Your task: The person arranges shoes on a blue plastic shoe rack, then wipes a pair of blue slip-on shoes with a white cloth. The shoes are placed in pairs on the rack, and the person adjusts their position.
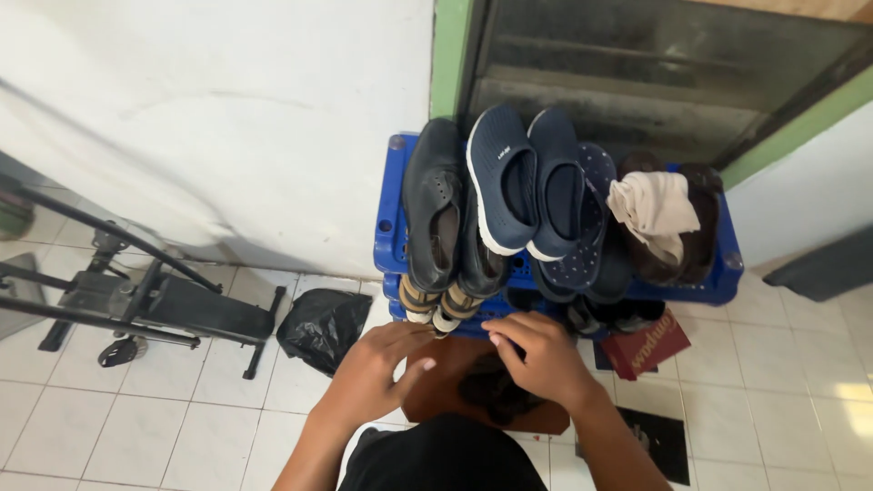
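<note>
A blue plastic shoe rack (393, 227) stands against the white wall. On top lie black leather shoes (433, 214), a pair of navy slip-on shoes (523, 182) and brown shoes with a beige cloth (653, 207) on them. Below the rack, my left hand (375, 368) and my right hand (543, 355) both rest on a brown shoe box (436, 391) with something dark inside it. My fingers are bent over the box's top edge. What is in the box is mostly hidden by my hands.
A black plastic bag (323, 329) lies on the white tiled floor left of the box. Farther left stands a black metal exercise machine (136, 300). A red box (647, 345) sits under the rack at the right, with a dark mat (662, 441) nearby.
</note>
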